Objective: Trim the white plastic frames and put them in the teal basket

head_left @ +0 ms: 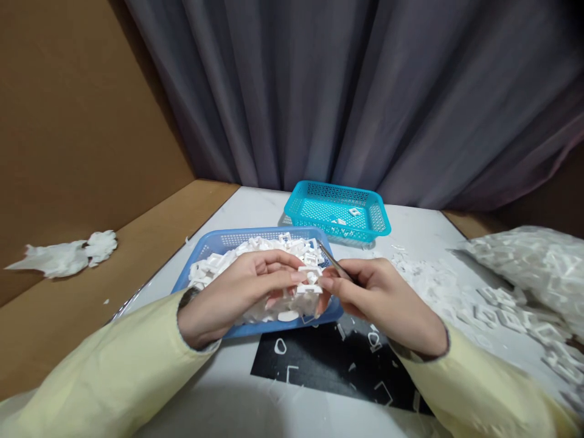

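Note:
Between the thumb and fingers of my left hand is a small white plastic part with a frame-like shape and an opening. My right hand is closed around a slim metal tool whose tip points up and to the left; its exact kind cannot be made out. The right thumb and fingertips also meet the right side of the white part. Both hands are over a blue basket heaped with similar white pieces, partly hidden by the hands.
A turquoise basket with a few white pieces stands behind. White scraps lie on a black mat. On the right are loose white parts and a clear plastic bag. A crumpled white item lies left; a grey curtain hangs behind.

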Demonstrator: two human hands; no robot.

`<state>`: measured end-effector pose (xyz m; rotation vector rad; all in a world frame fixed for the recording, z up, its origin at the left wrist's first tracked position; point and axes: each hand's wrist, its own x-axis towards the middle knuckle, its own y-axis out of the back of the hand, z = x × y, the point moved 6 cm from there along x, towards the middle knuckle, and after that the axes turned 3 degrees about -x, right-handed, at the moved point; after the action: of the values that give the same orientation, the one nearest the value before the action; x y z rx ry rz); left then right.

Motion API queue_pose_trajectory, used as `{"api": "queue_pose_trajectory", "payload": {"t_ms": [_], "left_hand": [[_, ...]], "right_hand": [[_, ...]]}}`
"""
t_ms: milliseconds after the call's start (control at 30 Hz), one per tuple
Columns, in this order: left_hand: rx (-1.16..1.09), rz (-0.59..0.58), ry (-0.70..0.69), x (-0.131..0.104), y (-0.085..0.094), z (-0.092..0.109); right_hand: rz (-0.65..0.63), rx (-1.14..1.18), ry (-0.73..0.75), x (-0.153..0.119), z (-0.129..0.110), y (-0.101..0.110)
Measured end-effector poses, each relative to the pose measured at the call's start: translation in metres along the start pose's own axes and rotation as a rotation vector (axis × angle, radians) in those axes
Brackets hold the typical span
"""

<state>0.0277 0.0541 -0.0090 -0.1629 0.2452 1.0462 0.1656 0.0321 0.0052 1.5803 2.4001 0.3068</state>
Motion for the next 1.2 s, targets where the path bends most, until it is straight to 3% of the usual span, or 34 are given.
{"api": "queue_pose_trajectory", "payload": {"t_ms": [233, 367, 500, 633, 767, 1000, 1200], "left_hand": [[-0.167, -0.013, 0.115, 0.002, 0.002, -0.013], [-0.179, 0.005, 0.095, 0.002, 0.003, -0.013], [-0.081, -0.014, 0.002, 0.000, -0.001, -0.001], [0.154, -0.053, -0.083, -0.005, -0.003, 0.012], [0.245, -0.170, -0.046, -0.004, -0.006, 0.007], [0.039, -0.105, -0.018, 0.003, -0.001, 0.001], [-0.025, -0.209, -0.001, -0.002, -0.010, -0.001]], "right_hand": [[-0.117, 0.091, 0.007, 0.002, 0.001, -0.004], [-0.195, 0.133, 0.015, 0.010, 0.007, -0.003], [-0.201, 0.097, 0.027, 0.011, 0.008, -0.002], [-0.185, -0.020, 0.047, 0.006, 0.002, -0.004], [-0.139, -0.118, 0.092, 0.001, -0.005, -0.005], [0.042, -0.184, 0.050, 0.001, -0.003, 0.003], [0.109, -0.190, 0.083, 0.004, -0.002, 0.003]]}}
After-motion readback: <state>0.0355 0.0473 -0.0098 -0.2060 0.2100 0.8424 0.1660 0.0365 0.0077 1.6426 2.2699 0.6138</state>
